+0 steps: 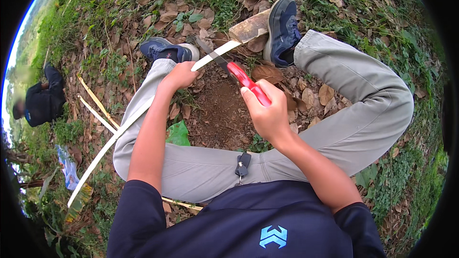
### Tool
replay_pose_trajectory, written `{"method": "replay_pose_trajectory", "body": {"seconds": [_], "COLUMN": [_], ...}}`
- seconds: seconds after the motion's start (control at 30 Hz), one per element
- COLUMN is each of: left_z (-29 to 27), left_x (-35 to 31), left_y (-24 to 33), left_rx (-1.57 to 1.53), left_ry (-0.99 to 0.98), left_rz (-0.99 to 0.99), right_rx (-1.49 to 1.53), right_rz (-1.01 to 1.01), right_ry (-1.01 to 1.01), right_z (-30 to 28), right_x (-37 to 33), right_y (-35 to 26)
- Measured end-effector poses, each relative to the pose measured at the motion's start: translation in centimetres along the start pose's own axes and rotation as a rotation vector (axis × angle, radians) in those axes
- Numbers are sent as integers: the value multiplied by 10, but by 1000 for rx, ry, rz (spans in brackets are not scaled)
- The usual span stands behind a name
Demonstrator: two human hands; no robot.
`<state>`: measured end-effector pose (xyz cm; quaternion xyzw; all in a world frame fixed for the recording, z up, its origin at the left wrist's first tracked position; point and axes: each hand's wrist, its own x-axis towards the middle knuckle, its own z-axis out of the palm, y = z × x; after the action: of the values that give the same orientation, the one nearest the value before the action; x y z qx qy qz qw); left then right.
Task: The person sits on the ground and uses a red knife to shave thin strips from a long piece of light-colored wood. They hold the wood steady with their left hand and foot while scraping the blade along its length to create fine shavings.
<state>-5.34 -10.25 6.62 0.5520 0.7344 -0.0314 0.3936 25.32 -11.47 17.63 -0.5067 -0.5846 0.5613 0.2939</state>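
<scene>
Leaf-strewn ground (215, 114) lies bare between our legs, open room there. Our left hand (179, 75) has its fingers clamped on a pale strip (143, 110) that runs past the left knee to the grass. Our right hand (267, 114) grips a red-handled knife (239, 77), blade on the strip beside a block (248, 28) under the right shoe (283, 28).

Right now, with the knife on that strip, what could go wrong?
1. The left hand grips the pale bamboo strip just beside where the red-handled knife meets it; a slip could likely reach those fingers.
2. The strip's end rests on a wooden block pinned by the right shoe; a pushed blade might run toward that foot.
3. The work is above the grey trouser leg, so a downward slip could hit it.
</scene>
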Motion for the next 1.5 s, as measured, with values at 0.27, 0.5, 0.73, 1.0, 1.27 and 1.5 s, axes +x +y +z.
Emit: {"method": "replay_pose_trajectory", "body": {"seconds": [0.27,0.5,0.73,1.0,1.27,1.5], "left_z": [1,-3,-1,0,2,0], "left_x": [10,-2,9,7,1,12], "left_y": [-10,2,1,-3,-5,0], "left_rx": [66,16,13,11,-3,29], "left_ry": [27,8,3,-17,38,1], "left_rz": [26,-9,30,0,6,54], "right_rx": [90,-48,72,204,125,157], "right_rz": [25,33,-33,219,138,16], "right_ry": [1,-65,17,-19,-44,37], "right_z": [-17,-37,1,-36,-25,28], "right_x": [6,-21,28,-14,-12,42], "right_y": [-4,-32,16,-21,-7,35]}}
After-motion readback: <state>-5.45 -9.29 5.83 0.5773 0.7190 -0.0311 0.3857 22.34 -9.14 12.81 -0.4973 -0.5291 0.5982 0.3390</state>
